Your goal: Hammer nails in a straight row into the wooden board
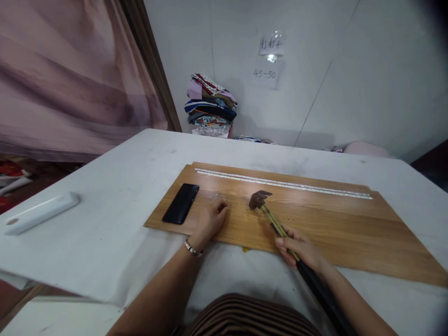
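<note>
My right hand [297, 247] is wrapped round the handle of a claw hammer [278, 225]. Its rusty head is over the middle of a wooden board [346, 224], and the dark end of the handle reaches back beneath my forearm. My left hand [212, 217] is at the board's left part, with fingers curled together beside several small nails [216, 196]. Whatever is between those fingertips is too small or hidden to tell. A row of small dark marks dots the board near the hammer head.
A black phone [180, 203] lies on the board's left end. Two white measuring strips [283, 183] run along its far edge. On the white table [115, 186], a white plastic object [44, 212] lies at left. Folded clothes [211, 106] are stacked by the wall behind.
</note>
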The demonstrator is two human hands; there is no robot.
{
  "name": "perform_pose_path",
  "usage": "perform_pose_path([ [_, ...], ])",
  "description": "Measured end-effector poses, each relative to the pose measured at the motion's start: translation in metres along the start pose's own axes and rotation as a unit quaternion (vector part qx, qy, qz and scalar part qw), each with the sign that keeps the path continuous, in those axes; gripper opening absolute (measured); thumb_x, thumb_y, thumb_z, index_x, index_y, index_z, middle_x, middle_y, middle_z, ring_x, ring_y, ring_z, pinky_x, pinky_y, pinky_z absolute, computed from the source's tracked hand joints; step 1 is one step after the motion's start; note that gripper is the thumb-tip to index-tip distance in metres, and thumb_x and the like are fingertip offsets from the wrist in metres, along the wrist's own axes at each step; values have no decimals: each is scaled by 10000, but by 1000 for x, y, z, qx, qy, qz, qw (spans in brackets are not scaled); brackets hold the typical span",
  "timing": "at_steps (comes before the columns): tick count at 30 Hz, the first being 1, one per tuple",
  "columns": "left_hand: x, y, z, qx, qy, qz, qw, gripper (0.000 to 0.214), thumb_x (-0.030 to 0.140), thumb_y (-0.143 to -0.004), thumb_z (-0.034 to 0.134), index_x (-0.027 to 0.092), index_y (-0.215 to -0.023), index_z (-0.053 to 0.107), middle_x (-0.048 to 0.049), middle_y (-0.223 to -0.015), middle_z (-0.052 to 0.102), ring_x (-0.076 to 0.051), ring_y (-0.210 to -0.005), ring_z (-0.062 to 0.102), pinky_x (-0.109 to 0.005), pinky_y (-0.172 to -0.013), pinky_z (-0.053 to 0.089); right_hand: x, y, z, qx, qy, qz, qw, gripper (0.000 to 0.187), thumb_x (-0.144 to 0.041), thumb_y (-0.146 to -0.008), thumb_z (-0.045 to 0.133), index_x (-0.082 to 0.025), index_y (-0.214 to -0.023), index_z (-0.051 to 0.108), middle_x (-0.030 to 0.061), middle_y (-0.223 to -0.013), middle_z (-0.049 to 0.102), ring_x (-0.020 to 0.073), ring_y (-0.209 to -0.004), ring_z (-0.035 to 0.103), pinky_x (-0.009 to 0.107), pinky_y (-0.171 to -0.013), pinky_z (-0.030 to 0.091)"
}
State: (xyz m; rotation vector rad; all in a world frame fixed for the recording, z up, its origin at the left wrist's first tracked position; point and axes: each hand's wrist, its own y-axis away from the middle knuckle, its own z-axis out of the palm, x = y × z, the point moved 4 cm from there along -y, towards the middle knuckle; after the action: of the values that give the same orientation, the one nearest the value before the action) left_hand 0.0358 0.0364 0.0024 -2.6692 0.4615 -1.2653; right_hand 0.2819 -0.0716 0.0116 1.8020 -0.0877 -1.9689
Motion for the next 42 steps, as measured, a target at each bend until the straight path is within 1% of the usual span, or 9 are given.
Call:
perform_pose_path([
  [5,1,0,-1,-7,6,-8,1000,79,205,-815,518,196,-772,582,11,-735,609,-146,-696,559,-264,-669,426,0,3,-2,8,4,8,1000,554,-446,-745,633,-130,-1186,521,-109,-393,464,60,-285,295,183,-316,258],
  [14,-1,0,0,-4,5,-11,1000,76,208,-820,520,199,-785,588,18,-727,604,-141,-692,555,-253,-648,407,1,-3,2,6,-1,9,1000,499,-436,-719,650,-147,-1110,536,-113,-405,460,56,-281,302,181,-309,263],
  [18,-2,1,0,-3,0,-9,1000,88,201,-822,515,197,-766,583,14,-735,611,-141,-694,554,-253,-650,408,-1,1,2,6,-7,8,1000,531,-438,-729,645,-141,-1154,527,-114,-417,458,56,-285,301,178,-314,256],
  [22,-2,1,0,-1,-3,-9,1000,78,190,-817,517,198,-787,589,15,-742,618,-140,-695,559,-257,-660,416,-2,4,0,9,-4,8,1000,558,-441,-730,642,-129,-1178,523,-110,-439,464,54,-285,308,177,-317,254],
  [27,-1,0,0,-4,-5,-11,1000,77,202,-822,514,199,-787,582,10,-747,617,-144,-701,564,-263,-662,426,1,1,1,-2,6,5,1000,535,-438,-747,633,-128,-1171,529,-115,-412,451,58,-283,300,181,-314,270],
  [32,0,-1,0,-11,-8,-12,1000,90,198,-823,508,202,-767,578,10,-743,612,-147,-705,568,-261,-653,420,2,-3,2,-10,2,2,1000,527,-450,-735,643,-143,-1149,536,-115,-408,451,58,-280,299,188,-308,274],
  [36,-1,0,0,-8,-6,-11,1000,83,208,-820,510,204,-775,579,11,-743,610,-150,-702,563,-263,-649,414,1,0,2,-7,5,0,1000,535,-467,-735,641,-143,-1148,543,-112,-414,449,59,-283,301,191,-311,271],
  [42,0,1,0,-9,0,-6,1000,80,199,-818,508,199,-760,562,17,-731,593,-144,-700,558,-258,-649,404,1,3,1,-1,8,4,1000,534,-437,-748,630,-135,-1177,531,-112,-412,449,61,-292,301,185,-324,270],
])
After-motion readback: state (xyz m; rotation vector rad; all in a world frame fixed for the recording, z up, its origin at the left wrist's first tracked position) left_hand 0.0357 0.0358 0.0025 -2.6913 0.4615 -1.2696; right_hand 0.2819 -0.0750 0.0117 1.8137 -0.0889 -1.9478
